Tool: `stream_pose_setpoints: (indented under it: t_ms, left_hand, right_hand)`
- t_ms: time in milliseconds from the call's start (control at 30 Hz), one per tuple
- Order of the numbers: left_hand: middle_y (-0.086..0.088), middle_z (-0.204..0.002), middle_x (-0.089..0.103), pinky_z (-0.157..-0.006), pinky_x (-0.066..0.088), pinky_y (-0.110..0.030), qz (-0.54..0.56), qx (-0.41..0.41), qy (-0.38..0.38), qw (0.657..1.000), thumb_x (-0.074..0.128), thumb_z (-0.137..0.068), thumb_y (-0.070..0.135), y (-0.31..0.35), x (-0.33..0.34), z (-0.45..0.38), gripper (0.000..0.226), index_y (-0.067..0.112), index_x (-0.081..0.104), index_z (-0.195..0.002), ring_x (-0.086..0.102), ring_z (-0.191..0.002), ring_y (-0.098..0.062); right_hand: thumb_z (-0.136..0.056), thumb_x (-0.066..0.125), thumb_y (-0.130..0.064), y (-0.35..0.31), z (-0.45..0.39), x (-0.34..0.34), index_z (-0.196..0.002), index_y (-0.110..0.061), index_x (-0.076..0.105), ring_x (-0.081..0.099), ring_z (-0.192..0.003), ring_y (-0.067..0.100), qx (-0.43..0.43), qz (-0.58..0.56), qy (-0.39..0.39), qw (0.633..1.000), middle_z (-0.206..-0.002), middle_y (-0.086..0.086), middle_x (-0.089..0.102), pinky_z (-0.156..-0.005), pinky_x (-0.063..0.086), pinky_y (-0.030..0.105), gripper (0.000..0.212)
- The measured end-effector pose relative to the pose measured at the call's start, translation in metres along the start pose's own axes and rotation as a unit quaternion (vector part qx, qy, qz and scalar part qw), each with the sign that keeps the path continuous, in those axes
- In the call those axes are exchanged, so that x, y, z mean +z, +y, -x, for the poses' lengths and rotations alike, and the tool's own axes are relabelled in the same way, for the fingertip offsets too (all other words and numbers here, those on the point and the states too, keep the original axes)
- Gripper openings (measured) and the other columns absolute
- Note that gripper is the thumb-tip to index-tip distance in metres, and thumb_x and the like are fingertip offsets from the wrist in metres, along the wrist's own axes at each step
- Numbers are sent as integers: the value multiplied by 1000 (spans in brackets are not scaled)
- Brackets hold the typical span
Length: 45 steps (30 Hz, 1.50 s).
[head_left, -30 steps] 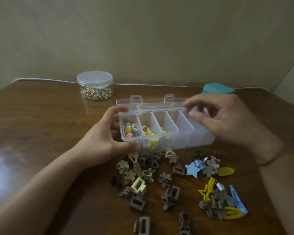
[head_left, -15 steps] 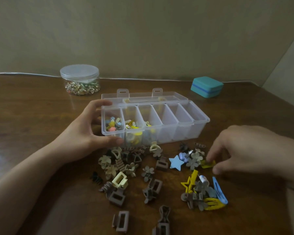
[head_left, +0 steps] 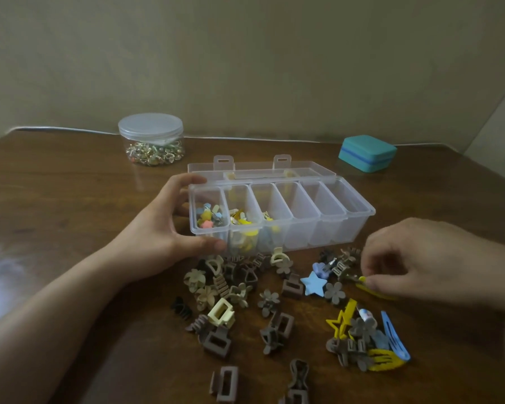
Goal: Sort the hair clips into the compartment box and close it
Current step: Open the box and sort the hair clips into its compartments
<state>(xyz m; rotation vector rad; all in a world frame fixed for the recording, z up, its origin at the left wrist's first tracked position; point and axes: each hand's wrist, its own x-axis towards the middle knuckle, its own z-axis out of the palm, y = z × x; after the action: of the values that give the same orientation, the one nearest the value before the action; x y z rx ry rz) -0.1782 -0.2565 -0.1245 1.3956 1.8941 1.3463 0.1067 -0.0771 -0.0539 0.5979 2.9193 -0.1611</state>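
1. Right hand (head_left: 429,260): thumb and forefinger pinching a flat yellow clip (head_left: 368,285) where it lies on the table (head_left: 70,205), just right of the blue star clip (head_left: 313,283). Clip apparently not lifted yet.
2. Left hand (head_left: 161,231): curled round the left end of the clear box (head_left: 359,225), thumb on the near wall, fingers over the far corner. Steadying it.
3. Step in hand, by judgement: mid-sort, picking a yellow piece. Most of the work still ahead.
4. Next move calls for: lift clear of the neighbouring flower clips, carry over the near wall, drop into the compartment holding yellows. Second from left looks the match. Risk: dragging an adjacent clip along.
5. Box contents: six compartments in a row. Leftmost holds small mixed pastel pieces; second holds yellow ones; third has a few at the near end; right three look bare. Lid (head_left: 260,170) hinged open, lying flat behind.
6. Loose clips (head_left: 245,293): mostly brown and beige claws and flowers, scattered in front of the box; yellow star and blue snap clip in the right-hand cluster.
7. Farther back: lidded round jar (head_left: 150,139) of small shiny bits, exact type unclear. Closed teal case (head_left: 367,153) at far right, contents hidden.
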Motion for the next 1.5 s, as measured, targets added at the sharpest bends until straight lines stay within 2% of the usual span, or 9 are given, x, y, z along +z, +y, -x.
stream_pose_setpoints:
  t_ms: [200,333,533,667,767,933,1267,1400,1500]
  left_hand:
    - [26,-120,63,-93,51,-27,0,-6,0,1000,85,-45,57,0,-1,1,96,54,38,-128,59,-112,5]
    - [32,-117,61,-95,52,-32,0,-6,-4,1000,85,-46,57,2,-1,1,95,54,38,-128,60,-112,4]
    - [21,-126,60,-97,52,-34,-16,-5,-4,1000,84,-47,60,1,-1,2,99,50,36,-133,59,-113,3]
    - [20,-130,59,-96,52,-32,-12,-7,-5,1000,84,-47,59,1,-1,1,97,52,37,-131,59,-114,3]
    - [22,-128,60,-93,51,-28,-4,-9,-5,1000,85,-46,59,0,-1,0,96,53,38,-130,59,-114,3]
    - [26,-125,60,-84,49,-18,0,-12,-8,1000,84,-45,60,1,-1,1,96,55,38,-130,57,-112,10]
    - [25,-125,61,-92,50,-27,-3,-8,-6,1000,85,-46,59,0,-1,1,97,53,38,-130,58,-114,5]
    - [25,-123,61,-89,52,-23,-3,-6,-8,1000,85,-48,57,1,-1,1,98,51,37,-132,58,-114,5]
    - [24,-123,62,-89,53,-23,-2,-3,-8,1000,85,-48,56,1,0,0,98,49,37,-133,59,-114,4]
  right_hand:
    - [-73,75,-31,-29,-29,-10,-88,-31,69,66,-69,9,-81,-343,271,896,-83,-5,71,-60,50,14,17]
    - [-82,73,-11,-52,-68,7,-81,-24,70,65,-74,5,-61,-341,371,862,-77,-7,70,-61,44,7,13]
    - [-89,62,-28,-43,-58,16,-97,-25,68,58,-92,-2,-86,-192,414,886,-93,-14,66,-77,43,8,10]
    - [-81,64,-28,-33,-28,3,-91,-44,63,58,-68,-5,-128,-134,226,956,-73,-28,61,-52,41,6,19]
    - [-81,63,-29,-35,-25,10,-98,-49,65,55,-80,-17,-114,20,132,984,-85,-37,62,-61,40,8,26]
    - [-87,54,-27,-46,-24,9,-124,-54,46,54,-104,-6,-81,64,113,988,-115,-32,59,-81,47,19,47]
    - [-91,56,-42,-38,-26,13,-124,-52,45,50,-108,-5,-65,81,111,988,-116,-30,56,-75,39,18,37]
    - [-83,70,-33,-35,-31,12,-102,-44,62,58,-91,-2,-132,-80,153,976,-95,-24,61,-70,45,13,23]
    - [-81,73,-21,-44,-34,10,-95,-22,69,65,-90,11,-189,-259,255,912,-94,-10,67,-72,53,17,15]
